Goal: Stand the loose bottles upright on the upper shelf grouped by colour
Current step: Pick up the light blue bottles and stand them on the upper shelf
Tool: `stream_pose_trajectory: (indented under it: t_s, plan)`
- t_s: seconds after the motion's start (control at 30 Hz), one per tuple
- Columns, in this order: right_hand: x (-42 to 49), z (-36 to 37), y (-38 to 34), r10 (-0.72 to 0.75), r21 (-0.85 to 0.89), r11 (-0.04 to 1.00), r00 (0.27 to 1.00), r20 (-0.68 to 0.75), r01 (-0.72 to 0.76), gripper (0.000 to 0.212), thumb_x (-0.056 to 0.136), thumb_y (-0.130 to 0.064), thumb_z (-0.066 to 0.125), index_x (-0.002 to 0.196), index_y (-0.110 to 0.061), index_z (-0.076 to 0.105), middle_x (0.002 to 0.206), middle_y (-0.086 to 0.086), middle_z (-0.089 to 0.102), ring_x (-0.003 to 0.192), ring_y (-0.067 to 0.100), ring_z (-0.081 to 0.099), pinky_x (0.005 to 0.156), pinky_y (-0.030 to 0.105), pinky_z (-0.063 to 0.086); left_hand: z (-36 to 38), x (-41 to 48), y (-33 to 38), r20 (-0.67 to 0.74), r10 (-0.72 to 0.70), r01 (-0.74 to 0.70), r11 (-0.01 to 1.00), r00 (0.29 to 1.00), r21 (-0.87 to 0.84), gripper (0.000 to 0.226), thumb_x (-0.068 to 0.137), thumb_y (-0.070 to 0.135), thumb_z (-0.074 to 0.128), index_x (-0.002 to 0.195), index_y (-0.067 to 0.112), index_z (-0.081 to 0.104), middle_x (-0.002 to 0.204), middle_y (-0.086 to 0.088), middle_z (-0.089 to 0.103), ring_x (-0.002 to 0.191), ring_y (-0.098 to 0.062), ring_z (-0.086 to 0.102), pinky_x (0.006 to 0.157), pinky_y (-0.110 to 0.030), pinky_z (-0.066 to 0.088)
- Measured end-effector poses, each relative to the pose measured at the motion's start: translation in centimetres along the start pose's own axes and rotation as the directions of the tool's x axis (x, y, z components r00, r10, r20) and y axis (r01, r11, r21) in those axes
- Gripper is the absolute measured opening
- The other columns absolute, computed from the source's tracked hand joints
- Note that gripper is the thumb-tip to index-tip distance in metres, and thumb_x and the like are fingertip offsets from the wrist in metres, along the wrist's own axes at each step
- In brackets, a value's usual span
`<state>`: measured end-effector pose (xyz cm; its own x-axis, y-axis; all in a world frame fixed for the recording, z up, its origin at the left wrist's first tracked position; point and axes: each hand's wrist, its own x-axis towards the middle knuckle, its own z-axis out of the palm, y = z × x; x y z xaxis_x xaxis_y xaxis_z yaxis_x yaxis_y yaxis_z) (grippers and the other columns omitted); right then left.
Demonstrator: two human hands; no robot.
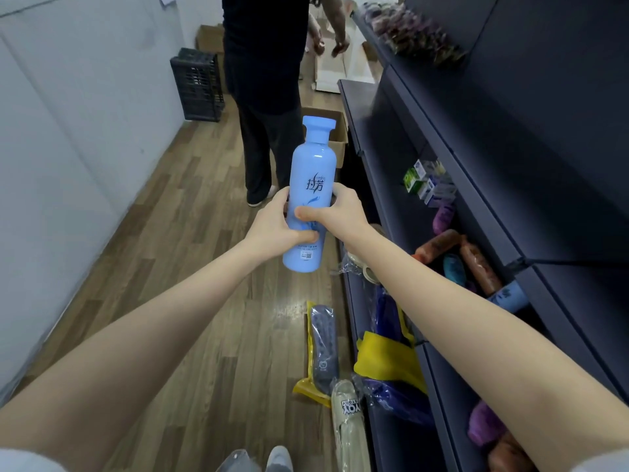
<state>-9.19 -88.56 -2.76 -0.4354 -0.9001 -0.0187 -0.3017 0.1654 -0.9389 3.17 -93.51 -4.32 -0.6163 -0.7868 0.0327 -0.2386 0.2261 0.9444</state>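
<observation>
Holding bottle (311,185) upright, cap up, in mid-air at 12 o'clock. Left hand (275,226) and right hand (340,212) are both clamped round its lower body.

Judgement: keep it vertical, swing toward 2 o'clock, and seat the base flat on an upper level of the shelves (510,148). Leave room for the second blue bottle (509,296), lying beside the orange ones (439,245) at 3 o'clock.

Wood floor (190,233). Person (265,63) at 12 o'clock, crate (199,85) at 11.

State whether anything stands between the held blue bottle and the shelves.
Nothing visible does. The blue bottle, gripped by the left hand and right hand, faces the shelves across open air; another person stands beyond it.
</observation>
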Motion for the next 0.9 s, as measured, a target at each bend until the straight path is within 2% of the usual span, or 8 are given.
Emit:
stream_pose_trajectory:
  t_s: [0.23, 0.47, 0.6, 0.73, 0.9]
  plan:
    - [2.5, -0.3, 0.8, 0.013, 0.008, 1.0, 1.0, 0.006, -0.013, 0.046, 0.069, -0.012, 0.079, 0.11, -0.008, 0.059, 0.105, 0.005, 0.067, 0.094, 0.02, 0.067, 0.082, 0.043, 0.057, 0.2, 2.3, -0.3, 0.01, -0.016, 0.016, 1.0, 1.0, -0.011, 0.065, 0.07, 0.002, 0.076, 0.125, 0.018, 0.044, 0.11, 0.006, 0.06, 0.094, -0.013, 0.064, 0.078, -0.026, 0.053]
    - [6.1, 0.1, 1.0, 0.034, 0.013, 0.999, 0.999, 0.002, -0.034, 0.046, 0.07, -0.011, 0.078, 0.111, -0.008, 0.059, 0.105, 0.005, 0.067, 0.093, 0.019, 0.066, 0.081, 0.041, 0.057, -0.7, 6.1, -1.5, 0.026, -0.021, 0.021, 1.0, 0.999, -0.006, 0.067, 0.07, 0.003, 0.076, 0.126, 0.017, 0.044, 0.115, 0.003, 0.06, 0.097, -0.016, 0.064, 0.083, -0.033, 0.054]
    - [8.7, 0.8, 0.8, 0.056, 0.012, 0.998, 0.998, -0.014, -0.055, 0.045, 0.07, -0.011, 0.078, 0.11, -0.008, 0.059, 0.105, 0.005, 0.067, 0.093, 0.02, 0.066, 0.081, 0.041, 0.057, -1.8, 8.7, -2.2, 0.043, -0.019, 0.019, 1.0, 0.999, 0.0, 0.067, 0.07, 0.004, 0.076, 0.127, 0.017, 0.044, 0.112, 0.004, 0.06, 0.095, -0.013, 0.063, 0.078, -0.026, 0.053]
    - [11.9, 1.9, 0.4, 0.071, 0.011, 0.997, 0.997, -0.034, -0.071, 0.046, 0.068, -0.011, 0.079, 0.11, -0.008, 0.06, 0.106, 0.006, 0.067, 0.093, 0.022, 0.067, 0.081, 0.044, 0.057, -3.6, 11.8, -3.0, 0.059, -0.014, 0.014, 1.0, 0.998, -0.003, 0.067, 0.07, 0.004, 0.076, 0.127, 0.017, 0.044, 0.112, 0.004, 0.061, 0.095, -0.013, 0.064, 0.08, -0.028, 0.053]
    - [16.5, 3.6, -0.5, 0.071, 0.008, 0.997, 0.995, -0.063, -0.071, 0.044, 0.067, -0.011, 0.079, 0.108, -0.007, 0.061, 0.103, 0.006, 0.068, 0.092, 0.022, 0.067, 0.081, 0.044, 0.057, -6.4, 16.0, -3.7, 0.081, -0.005, 0.005, 1.0, 0.997, 0.003, 0.068, 0.07, 0.004, 0.076, 0.128, 0.017, 0.043, 0.105, 0.012, 0.058, 0.088, 0.0, 0.06, 0.071, -0.018, 0.05]
